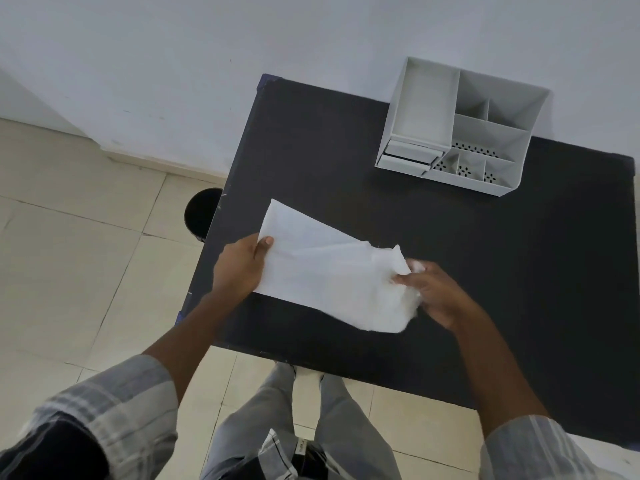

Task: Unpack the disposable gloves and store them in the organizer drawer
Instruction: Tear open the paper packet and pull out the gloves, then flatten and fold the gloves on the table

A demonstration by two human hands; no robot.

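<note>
The left hand (242, 268) pinches the closed end of a white packet (325, 271) of gloves, thumb on top, holding it just above the black table (450, 220). The right hand (433, 292) is closed on the crumpled open end, fingers curled into thin white film that may be the gloves themselves; it is too blurred to tell. The main risk, as I judge it, is a hard pull: flimsy film could tear, or a whole clump could come out at once and slide off the near edge onto the floor (86, 271). The organizer (460, 129) stands well apart at the far side of the table, its small drawers (408, 159) at the front-left nearly shut, so loose gloves would have to be carried across with one hand freed to open a drawer.
</note>
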